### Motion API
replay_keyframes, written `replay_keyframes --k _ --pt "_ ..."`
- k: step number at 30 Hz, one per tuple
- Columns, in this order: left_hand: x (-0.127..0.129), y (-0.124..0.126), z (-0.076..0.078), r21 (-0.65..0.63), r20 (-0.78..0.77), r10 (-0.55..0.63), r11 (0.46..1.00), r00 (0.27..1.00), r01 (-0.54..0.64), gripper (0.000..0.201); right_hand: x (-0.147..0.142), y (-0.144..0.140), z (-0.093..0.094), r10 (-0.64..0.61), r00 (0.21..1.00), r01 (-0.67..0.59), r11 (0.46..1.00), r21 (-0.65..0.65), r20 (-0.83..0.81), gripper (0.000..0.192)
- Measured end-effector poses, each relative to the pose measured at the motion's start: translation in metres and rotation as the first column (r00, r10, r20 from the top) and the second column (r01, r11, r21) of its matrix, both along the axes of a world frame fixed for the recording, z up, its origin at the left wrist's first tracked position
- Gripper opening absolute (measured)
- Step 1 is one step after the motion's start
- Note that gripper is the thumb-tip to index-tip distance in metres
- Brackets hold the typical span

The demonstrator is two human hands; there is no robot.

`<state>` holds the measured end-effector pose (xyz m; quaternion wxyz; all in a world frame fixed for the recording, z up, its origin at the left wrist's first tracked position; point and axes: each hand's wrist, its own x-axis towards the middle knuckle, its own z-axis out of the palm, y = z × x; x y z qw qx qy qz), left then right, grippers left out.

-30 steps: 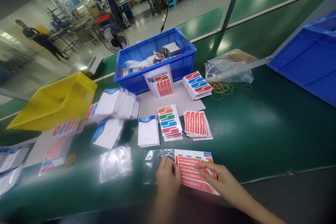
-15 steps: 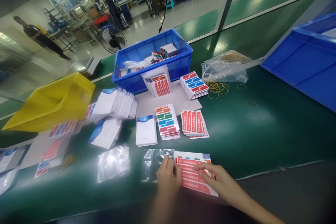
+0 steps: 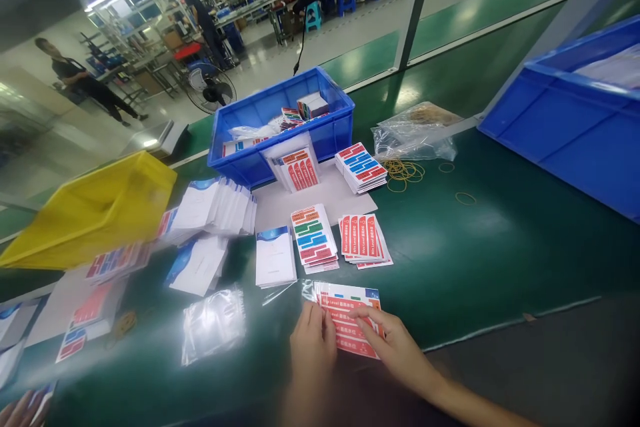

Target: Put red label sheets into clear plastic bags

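My left hand (image 3: 313, 340) is closed on the mouth of a clear plastic bag (image 3: 308, 289), its fingers at the left edge of a small stack of sticker sheets (image 3: 345, 335). The top sheet has red "Level" strips; a sheet with coloured blocks shows behind it. My right hand (image 3: 390, 345) grips the stack from the right, thumb and fingers over its front. The fingertips hide how far the sheets sit inside the bag. Just beyond are a pile of white booklets (image 3: 275, 257), a pile of multicoloured sticker sheets (image 3: 314, 237) and a pile of red sticker sheets (image 3: 364, 240).
More clear bags (image 3: 214, 325) lie left of my hands. A blue bin (image 3: 285, 140) stands at the back, a yellow bin (image 3: 95, 207) at the left, another blue bin (image 3: 565, 127) at the right. Rubber bands (image 3: 405, 173) lie loose. A co-worker's hand (image 3: 20, 410) shows bottom left.
The bag that lay flat left of my left hand is now gathered up against the sheets. Hands and sheets have shifted left together. A co-worker's hand has come into view.
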<state>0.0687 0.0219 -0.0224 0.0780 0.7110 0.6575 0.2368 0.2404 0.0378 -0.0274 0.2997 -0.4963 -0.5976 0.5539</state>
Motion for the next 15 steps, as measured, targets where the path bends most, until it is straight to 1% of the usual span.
replay_keyframes --k 2,3,5,7,8,10,13,15 --pt "0.003 -0.001 -0.001 -0.018 0.036 -0.013 1.000 0.999 0.013 0.018 -0.003 0.001 0.006 0.076 0.997 -0.076 0.996 0.039 -0.004 0.035" --pt "0.005 -0.002 -0.002 -0.020 0.079 -0.017 1.000 0.997 0.019 0.018 -0.003 0.003 0.011 0.127 0.992 -0.126 0.991 0.050 -0.020 0.035" --pt "0.008 -0.002 -0.002 -0.011 0.228 0.002 1.000 0.974 0.001 0.017 -0.003 0.008 0.022 0.218 0.974 -0.215 0.975 0.054 -0.058 0.038" --pt "0.007 0.000 0.001 0.014 0.376 0.043 0.999 0.926 -0.052 0.017 0.001 0.013 0.033 0.249 0.965 -0.245 0.968 0.057 -0.077 0.045" --pt "0.005 0.001 0.004 0.026 0.424 0.064 0.996 0.904 -0.082 0.019 0.003 0.015 0.037 0.243 0.966 -0.237 0.969 0.072 -0.085 0.050" --pt "-0.002 0.005 0.015 0.048 0.464 0.100 0.989 0.880 -0.138 0.024 0.006 0.019 0.043 0.184 0.976 -0.170 0.978 0.119 -0.118 0.054" --pt "-0.018 0.008 0.034 0.085 0.500 0.149 0.972 0.853 -0.220 0.032 0.007 0.025 0.048 0.057 0.983 -0.024 0.982 0.185 -0.173 0.048" --pt "-0.028 0.008 0.045 0.104 0.528 0.177 0.957 0.830 -0.271 0.033 0.004 0.028 0.051 0.021 0.986 0.017 0.975 0.223 -0.166 0.045"
